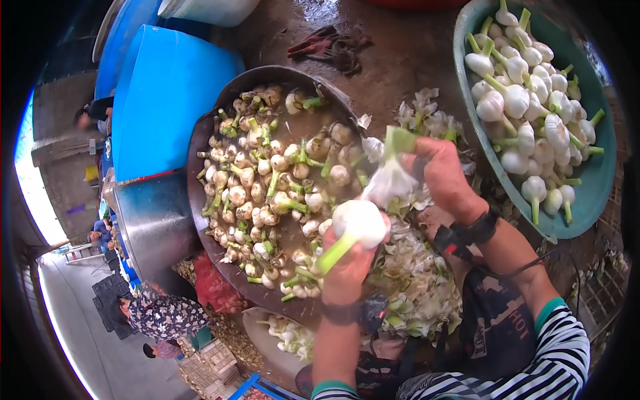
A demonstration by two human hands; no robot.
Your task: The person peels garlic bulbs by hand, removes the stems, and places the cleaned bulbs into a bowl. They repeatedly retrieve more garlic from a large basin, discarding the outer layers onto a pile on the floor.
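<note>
My left hand (348, 272) is closed around a white garlic bulb (360, 223), whose green stem points down and to the left. Up and to the right of it, my right hand (443, 175) grips a strip of garlic skin (392, 177) with a green upper end; the strip is smeared by motion. Whether that strip still joins the bulb I cannot tell. Beyond my left hand stands a wide dark tub (198, 207) of murky water with many unpeeled garlic bulbs (257, 193) in it. Beneath my hands lies a heap of peeled garlic skins (417, 283).
A green oval basin (481, 157) full of clean white garlic is at the upper right. Blue tubs (170, 100) stand at the upper left. A dark wet cloth (330, 50) lies on the floor. Other people (163, 313) sit at the lower left near a red mesh sack (223, 287).
</note>
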